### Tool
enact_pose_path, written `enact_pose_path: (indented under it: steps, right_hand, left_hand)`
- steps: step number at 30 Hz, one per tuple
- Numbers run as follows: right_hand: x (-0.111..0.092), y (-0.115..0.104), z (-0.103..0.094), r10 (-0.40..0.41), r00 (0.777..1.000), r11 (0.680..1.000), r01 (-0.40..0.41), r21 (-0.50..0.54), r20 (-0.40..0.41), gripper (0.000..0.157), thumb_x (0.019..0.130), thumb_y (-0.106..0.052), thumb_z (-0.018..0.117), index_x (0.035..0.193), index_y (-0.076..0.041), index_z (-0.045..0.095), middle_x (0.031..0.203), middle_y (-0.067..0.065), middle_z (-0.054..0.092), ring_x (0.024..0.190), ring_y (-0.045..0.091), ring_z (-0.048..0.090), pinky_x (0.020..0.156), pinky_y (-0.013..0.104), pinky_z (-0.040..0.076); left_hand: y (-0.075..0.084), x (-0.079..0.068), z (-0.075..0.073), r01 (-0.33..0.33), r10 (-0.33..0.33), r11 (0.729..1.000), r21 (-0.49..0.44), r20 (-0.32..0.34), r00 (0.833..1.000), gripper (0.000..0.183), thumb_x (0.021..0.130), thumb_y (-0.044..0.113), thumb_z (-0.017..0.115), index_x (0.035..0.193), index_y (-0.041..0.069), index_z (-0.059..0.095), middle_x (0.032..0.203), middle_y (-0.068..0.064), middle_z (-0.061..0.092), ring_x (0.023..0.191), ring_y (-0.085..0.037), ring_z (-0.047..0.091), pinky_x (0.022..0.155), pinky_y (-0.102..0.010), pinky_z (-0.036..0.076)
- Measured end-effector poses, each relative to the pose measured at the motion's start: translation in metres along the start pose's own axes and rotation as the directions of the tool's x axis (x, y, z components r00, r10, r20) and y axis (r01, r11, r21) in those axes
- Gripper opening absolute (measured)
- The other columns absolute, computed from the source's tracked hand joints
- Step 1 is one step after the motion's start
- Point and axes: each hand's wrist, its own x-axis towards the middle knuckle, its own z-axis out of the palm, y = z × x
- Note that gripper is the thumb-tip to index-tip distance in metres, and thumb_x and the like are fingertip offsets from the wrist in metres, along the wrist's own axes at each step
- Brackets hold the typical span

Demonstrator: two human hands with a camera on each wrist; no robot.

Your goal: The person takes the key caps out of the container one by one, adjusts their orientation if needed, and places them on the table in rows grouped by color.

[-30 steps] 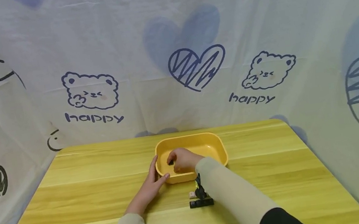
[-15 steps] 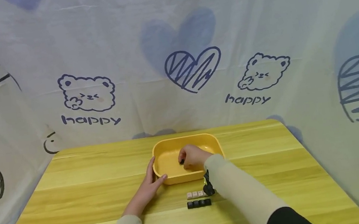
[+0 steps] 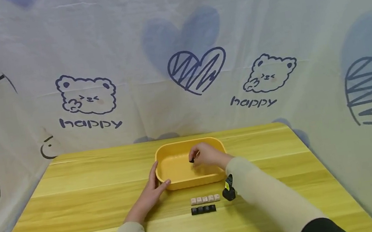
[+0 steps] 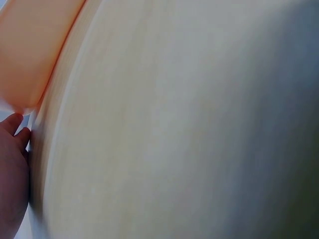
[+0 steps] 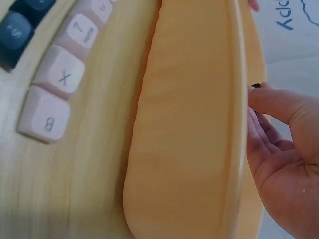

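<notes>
Over the inside of a yellow plastic tray [image 3: 194, 182], my right hand [image 3: 209, 154] pinches a small black keycap [image 3: 191, 161] between thumb and fingertips. The right wrist view catches only a dark sliver of that keycap [image 5: 256, 85] past the thumb. My left hand [image 3: 151, 193] rests against the tray's left front corner, its thumb along the front rim and its fingers spread along the left side. In the left wrist view, fingertips [image 4: 17, 119] meet the tray's lower edge. No other keycap shows inside the tray.
In front of the tray, a row of pale keycaps [image 3: 205, 199] lies on the wooden table [image 3: 88, 207]. A row of black keycaps [image 3: 203, 209] lies just nearer. A printed cloth [image 3: 150, 109] hangs behind the table.
My right hand has moved rightward and up from the tray's left part, the black keycap still pinched. Its forearm no longer covers the keycap rows. The left hand has stayed at the corner.
</notes>
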Motion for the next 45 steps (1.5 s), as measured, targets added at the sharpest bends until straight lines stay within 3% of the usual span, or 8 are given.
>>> enact_pose_path:
  steps: [8, 13, 17, 20, 28, 36, 45]
  right_hand:
    - [-0.017, -0.009, -0.008, -0.028, 0.999, 0.999, 0.029, 0.016, -0.020, 0.017, 0.082, 0.007, 0.074, 0.085, -0.002, 0.060, 0.085, 0.006, 0.058, 0.072, 0.017, 0.059, 0.069, 0.030, 0.054]
    - [-0.030, -0.006, -0.013, -0.077, 0.997, 0.997, 0.077, 0.022, 0.006, 0.025, 0.084, 0.009, 0.070, 0.108, 0.004, 0.066, 0.098, 0.014, 0.061, 0.073, 0.016, 0.055, 0.069, 0.029, 0.053]
    - [-0.042, -0.001, -0.015, -0.077, 0.997, 0.995, 0.078, -0.057, 0.014, 0.035, 0.086, 0.004, 0.070, 0.120, -0.002, 0.069, 0.099, 0.011, 0.066, 0.075, 0.014, 0.053, 0.066, 0.025, 0.049]
    - [-0.052, 0.001, -0.016, -0.076, 0.997, 0.993, 0.075, -0.092, -0.014, 0.033, 0.086, 0.002, 0.071, 0.118, -0.004, 0.071, 0.091, 0.005, 0.064, 0.076, 0.015, 0.054, 0.065, 0.025, 0.048]
    - [-0.082, 0.001, -0.014, -0.117, 0.992, 0.991, 0.113, -0.066, -0.056, 0.027, 0.085, 0.003, 0.070, 0.112, 0.000, 0.073, 0.095, 0.004, 0.052, 0.081, 0.016, 0.057, 0.070, 0.026, 0.053]
    - [-0.111, 0.008, -0.009, -0.141, 0.989, 0.990, 0.139, -0.040, -0.046, 0.026, 0.082, 0.003, 0.069, 0.108, 0.001, 0.074, 0.085, -0.001, 0.057, 0.076, 0.015, 0.056, 0.065, 0.026, 0.052]
    - [-0.133, 0.030, 0.007, -0.146, 0.986, 0.989, 0.145, -0.009, -0.075, 0.025, 0.079, 0.004, 0.073, 0.104, 0.004, 0.074, 0.085, -0.001, 0.064, 0.075, 0.011, 0.059, 0.066, 0.025, 0.054]
  left_hand:
    - [-0.001, -0.001, -0.005, -0.010, 0.010, 1.000, 0.017, -0.012, 1.000, 0.085, 0.100, 0.022, 0.058, 0.157, 0.017, -0.004, 0.161, -0.020, -0.006, 0.147, -0.034, -0.003, 0.116, -0.052, 0.005]
    - [-0.003, -0.002, -0.007, -0.007, 0.007, 1.000, 0.008, 0.001, 1.000, 0.085, 0.101, 0.020, 0.057, 0.157, 0.016, -0.007, 0.160, -0.021, -0.007, 0.146, -0.035, -0.002, 0.116, -0.051, 0.004]
    - [-0.006, -0.001, -0.007, 0.005, -0.005, 1.000, 0.003, 0.005, 1.000, 0.086, 0.101, 0.021, 0.056, 0.157, 0.017, -0.008, 0.160, -0.021, -0.008, 0.146, -0.034, -0.003, 0.116, -0.050, 0.004]
    - [-0.007, -0.001, -0.007, 0.013, -0.013, 1.000, -0.003, 0.003, 1.000, 0.085, 0.101, 0.021, 0.056, 0.157, 0.018, -0.008, 0.160, -0.020, -0.009, 0.146, -0.033, -0.004, 0.116, -0.050, 0.003]
    - [-0.008, 0.000, -0.007, 0.018, -0.018, 1.000, -0.008, 0.011, 1.000, 0.085, 0.101, 0.021, 0.056, 0.157, 0.020, -0.008, 0.160, -0.019, -0.009, 0.146, -0.033, -0.006, 0.116, -0.051, 0.003]
    - [-0.005, 0.003, -0.005, 0.001, -0.001, 1.000, -0.011, 0.012, 1.000, 0.086, 0.101, 0.020, 0.056, 0.157, 0.017, -0.009, 0.160, -0.020, -0.009, 0.146, -0.034, -0.003, 0.116, -0.050, 0.003]
    - [-0.004, 0.005, -0.001, -0.006, 0.006, 1.000, -0.014, 0.017, 1.000, 0.086, 0.101, 0.020, 0.057, 0.157, 0.017, -0.008, 0.160, -0.021, -0.009, 0.146, -0.034, -0.005, 0.116, -0.050, 0.002]
